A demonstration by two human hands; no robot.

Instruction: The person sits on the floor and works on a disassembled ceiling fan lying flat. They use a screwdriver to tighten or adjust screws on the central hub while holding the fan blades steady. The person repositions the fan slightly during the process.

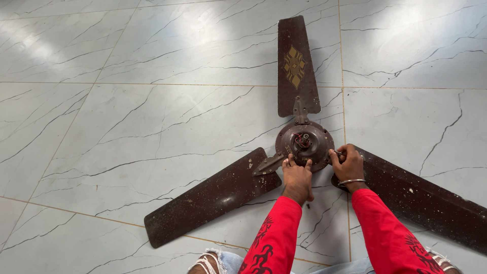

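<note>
A dark brown ceiling fan lies flat on the floor, its round motor hub [304, 141] at the centre with red wires showing on top. One blade [296, 66] with a gold diamond pattern points away from me, a second blade [213, 198] reaches to the lower left, and a third blade [426, 198] runs to the lower right. My left hand [297, 177] rests with its fingers on the hub's near rim. My right hand [348, 163] grips the bracket where the right blade joins the hub. Both arms wear red sleeves.
The fan lies on a glossy pale marble-pattern tiled floor [127, 132] with thin grout lines. My knees in torn light jeans [218, 263] show at the bottom edge of the view.
</note>
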